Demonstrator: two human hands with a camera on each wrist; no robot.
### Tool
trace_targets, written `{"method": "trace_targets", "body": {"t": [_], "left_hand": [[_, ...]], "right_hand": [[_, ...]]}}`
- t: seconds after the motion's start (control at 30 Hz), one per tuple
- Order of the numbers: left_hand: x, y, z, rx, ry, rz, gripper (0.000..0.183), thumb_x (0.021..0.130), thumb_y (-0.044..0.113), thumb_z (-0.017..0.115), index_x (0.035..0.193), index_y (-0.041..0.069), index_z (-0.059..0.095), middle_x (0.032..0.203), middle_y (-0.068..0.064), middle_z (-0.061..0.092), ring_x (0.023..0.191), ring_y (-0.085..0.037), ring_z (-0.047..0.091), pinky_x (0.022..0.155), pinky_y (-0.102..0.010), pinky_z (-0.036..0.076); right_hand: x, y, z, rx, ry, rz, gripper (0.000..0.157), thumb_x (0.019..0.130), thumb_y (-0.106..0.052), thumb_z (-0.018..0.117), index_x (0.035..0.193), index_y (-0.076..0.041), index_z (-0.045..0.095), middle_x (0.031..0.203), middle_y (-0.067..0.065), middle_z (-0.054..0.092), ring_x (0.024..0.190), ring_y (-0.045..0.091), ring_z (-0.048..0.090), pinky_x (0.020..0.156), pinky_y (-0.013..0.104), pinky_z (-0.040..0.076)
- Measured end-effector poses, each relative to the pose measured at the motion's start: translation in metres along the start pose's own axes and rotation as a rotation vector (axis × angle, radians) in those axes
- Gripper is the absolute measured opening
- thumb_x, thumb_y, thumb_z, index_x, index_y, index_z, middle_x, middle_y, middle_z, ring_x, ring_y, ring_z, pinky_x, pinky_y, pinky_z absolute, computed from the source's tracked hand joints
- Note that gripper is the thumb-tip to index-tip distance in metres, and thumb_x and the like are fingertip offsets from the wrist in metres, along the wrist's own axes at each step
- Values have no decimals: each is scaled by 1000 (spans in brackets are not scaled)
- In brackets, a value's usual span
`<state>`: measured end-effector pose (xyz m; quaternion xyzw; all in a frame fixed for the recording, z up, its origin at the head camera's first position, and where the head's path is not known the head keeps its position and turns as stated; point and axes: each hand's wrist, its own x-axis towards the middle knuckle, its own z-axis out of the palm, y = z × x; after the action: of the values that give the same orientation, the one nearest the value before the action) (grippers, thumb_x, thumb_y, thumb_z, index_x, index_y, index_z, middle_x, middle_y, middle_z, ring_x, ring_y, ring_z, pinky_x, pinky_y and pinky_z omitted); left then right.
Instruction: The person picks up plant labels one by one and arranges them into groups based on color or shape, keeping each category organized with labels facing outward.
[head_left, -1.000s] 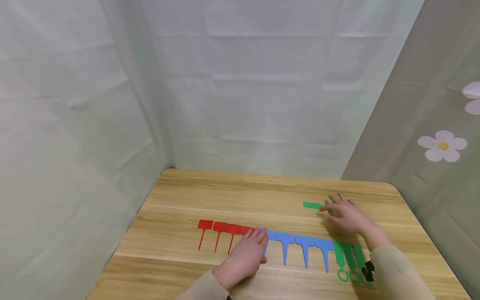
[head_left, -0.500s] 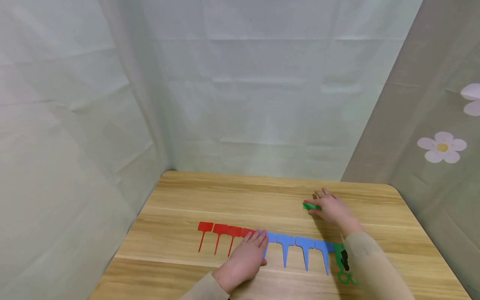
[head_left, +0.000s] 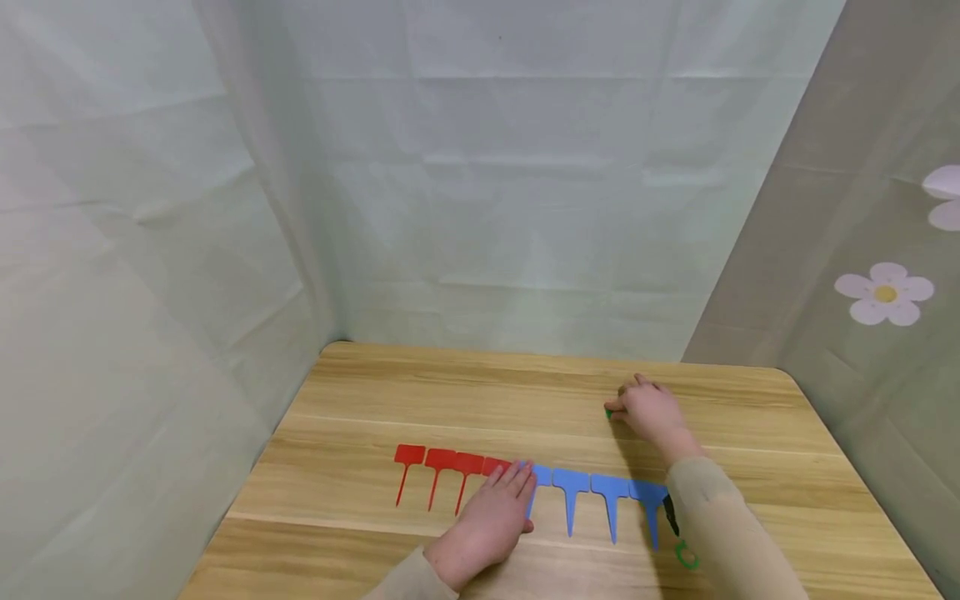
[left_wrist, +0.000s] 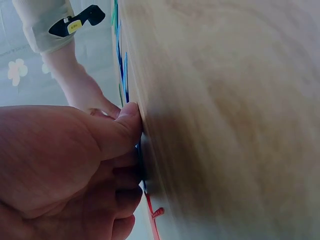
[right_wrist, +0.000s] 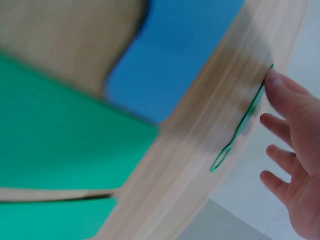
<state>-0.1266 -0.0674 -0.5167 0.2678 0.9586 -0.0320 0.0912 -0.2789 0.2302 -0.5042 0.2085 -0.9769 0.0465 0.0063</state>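
A row of T-shaped plant labels lies across the wooden table: red ones [head_left: 409, 455] on the left, blue ones [head_left: 572, 481] to their right. My left hand [head_left: 491, 517] rests over the place where red meets blue, fingers extended, covering parts of both. At the far right, my right hand [head_left: 651, 412] pinches the end of a loose green plant label [right_wrist: 245, 120] between thumb and index finger. In the right wrist view, its ring end points away from the hand, along the tabletop. More green plant labels [right_wrist: 60, 135] continue the row, mostly behind the right sleeve in the head view.
The wooden table [head_left: 360, 383] has rounded back corners. Pale cloth [head_left: 510, 208] hangs behind it and at both sides, printed with flowers [head_left: 885, 293] on the right. A black wrist device [head_left: 671, 515] sits on the right sleeve, just over the row's right end.
My right hand has moved left along the loose green plant label to its far end and closed its fingertips there. The right forearm now covers more of the row. The left hand has stayed put.
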Motion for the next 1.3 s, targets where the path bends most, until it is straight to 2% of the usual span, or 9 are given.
{"method": "trace_targets", "body": {"t": [0.17,0.37,0.6,0.93,1.3], "left_hand": [[0,-1,-2,-9,-9,0,64,108,43,60,163,12,48,172,-4,37,159,-21,32,128,-39,29],[-1,-1,-3,-21,-4,0,64,108,42,62,162,11,48,172,-4,37,159,-21,32,128,-40,29],[1,-1,-2,-22,-10,-2,65,108,42,61,163,11,47,172,-5,36,159,-22,32,128,-40,28],[0,-1,-5,-22,-10,-4,65,107,42,63,162,11,49,171,-5,38,159,-22,33,128,-40,29],[3,1,-6,-44,-32,-14,65,108,42,61,163,10,47,172,-5,36,159,-22,32,129,-40,27]], "right_hand": [[9,-11,-5,-4,-24,86,20,86,-17,90,106,-18,87,117,6,79,144,58,42,114,77,34],[19,-24,-9,-91,-56,101,14,87,-8,87,95,-20,87,118,6,80,146,54,45,118,74,30],[22,-33,-11,-152,-75,116,13,86,-8,86,93,-18,86,119,10,79,145,52,47,119,73,31],[27,-34,-5,-178,-90,163,9,88,-10,85,91,-19,85,114,12,80,143,51,50,118,73,33],[28,-38,-6,-190,-88,197,5,91,-5,78,90,-9,81,121,19,77,141,51,52,115,71,38]]}}
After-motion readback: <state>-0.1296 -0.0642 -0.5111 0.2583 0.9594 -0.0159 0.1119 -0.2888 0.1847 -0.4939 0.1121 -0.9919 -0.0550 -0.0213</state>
